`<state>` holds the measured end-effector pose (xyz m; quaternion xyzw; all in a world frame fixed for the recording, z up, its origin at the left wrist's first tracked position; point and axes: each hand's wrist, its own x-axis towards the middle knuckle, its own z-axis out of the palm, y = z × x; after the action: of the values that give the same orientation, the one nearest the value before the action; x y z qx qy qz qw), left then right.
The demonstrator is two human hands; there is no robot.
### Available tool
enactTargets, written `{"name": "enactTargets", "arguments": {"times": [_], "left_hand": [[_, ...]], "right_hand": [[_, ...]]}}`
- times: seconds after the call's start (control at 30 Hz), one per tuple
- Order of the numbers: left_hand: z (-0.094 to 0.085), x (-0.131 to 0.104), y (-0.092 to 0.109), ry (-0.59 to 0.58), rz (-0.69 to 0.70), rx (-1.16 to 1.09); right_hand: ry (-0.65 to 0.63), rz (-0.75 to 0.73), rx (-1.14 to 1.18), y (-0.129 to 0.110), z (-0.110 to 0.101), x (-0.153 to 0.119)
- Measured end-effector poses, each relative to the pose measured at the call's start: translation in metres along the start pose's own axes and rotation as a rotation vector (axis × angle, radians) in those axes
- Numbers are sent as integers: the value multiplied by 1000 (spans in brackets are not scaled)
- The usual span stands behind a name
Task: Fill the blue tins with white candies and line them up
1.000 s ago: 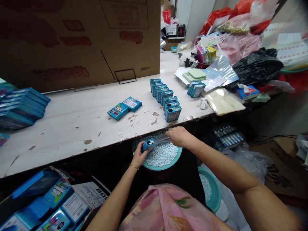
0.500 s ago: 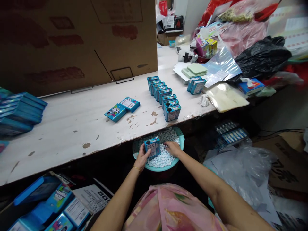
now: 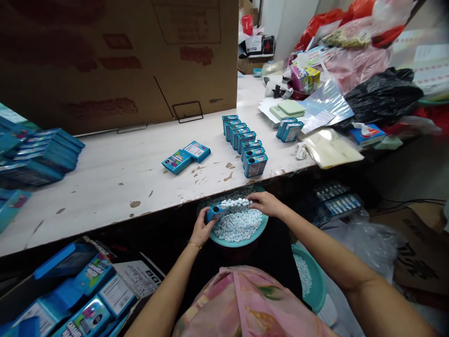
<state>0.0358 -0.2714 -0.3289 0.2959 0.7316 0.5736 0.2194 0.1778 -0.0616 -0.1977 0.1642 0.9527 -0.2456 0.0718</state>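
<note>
My left hand (image 3: 202,227) grips a small blue candy tin (image 3: 213,212), tilted over a turquoise basin (image 3: 261,230) of small white candies (image 3: 236,224). The tin's dark round opening faces up. A narrow row of white candies (image 3: 236,202) runs from the tin to my right hand (image 3: 264,203). What carries that row is too small to make out. The fingers of my right hand are closed at its right end.
Blue tins (image 3: 255,165) stand in a row on the white table (image 3: 115,187); two more (image 3: 177,161) lie flat. A large cardboard box (image 3: 133,70) stands behind. An open carton of tins (image 3: 115,295) is at lower left. A second basin (image 3: 317,285) is by my right leg.
My right hand has risen from among the candies, and a row of them now lies beside the tin. My left hand has tilted the tin. The view has shifted slightly left.
</note>
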Motion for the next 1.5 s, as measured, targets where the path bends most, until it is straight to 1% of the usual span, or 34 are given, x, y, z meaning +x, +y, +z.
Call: {"name": "enactTargets", "arguments": {"times": [0.1, 0.23, 0.33, 0.47, 0.53, 0.57, 0.6, 0.67, 0.73, 0.77, 0.83, 0.87, 0.93, 1.0, 1.07, 1.13, 1.23, 1.3, 1.37, 1.43, 1.5], "left_hand": [[9, 1, 5, -20, 16, 42], [12, 1, 7, -41, 35, 67], [13, 1, 5, -26, 30, 73], [15, 2, 3, -19, 37, 55], [15, 3, 2, -17, 38, 39], [14, 3, 0, -18, 31, 31], [12, 3, -1, -18, 19, 22], [8, 2, -7, -14, -20, -12], [5, 2, -13, -8, -73, -80], [4, 3, -16, -4, -102, -127], [7, 4, -22, -13, -173, -235], [11, 4, -23, -19, -212, -289], [21, 6, -22, -35, -276, -381], [32, 7, -19, -57, -311, -441], [38, 6, -13, -83, -319, -474], [36, 4, -7, -86, -309, -495], [19, -1, -3, -33, -272, -494], [3, -5, -4, -2, -225, -439], [-10, -8, -7, 23, -165, -335], [-16, -9, -10, 35, -111, -225], [-15, -9, -11, 38, -77, -150]], "right_hand": [[-58, -44, -189, -21, -13, 6], [-99, -70, -438, -46, -21, 12], [-115, -104, -539, -61, -23, 15], [-116, -134, -592, -77, -23, 18], [-105, -145, -594, -75, -25, 16], [-95, -145, -589, -71, -27, 14], [-82, -139, -579, -63, -28, 11], [-69, -96, -553, -39, -27, 3], [-79, -14, -534, -10, -17, -4], [-92, 32, -524, 4, -8, -7], [-120, 116, -465, 24, 17, -8], [-131, 147, -420, 30, 33, -5], [-141, 179, -323, 30, 66, 4], [-124, 197, -259, 24, 93, 16], [-105, 216, -223, 18, 109, 25], [-93, 235, -163, 19, 114, 29], [-73, 247, -6, 27, 106, 25], [-61, 232, 82, 31, 94, 18], [-48, 198, 113, 32, 78, 10], [-19, 150, 127, 28, 59, 2], [4, 99, 121, 21, 39, -4]]}}
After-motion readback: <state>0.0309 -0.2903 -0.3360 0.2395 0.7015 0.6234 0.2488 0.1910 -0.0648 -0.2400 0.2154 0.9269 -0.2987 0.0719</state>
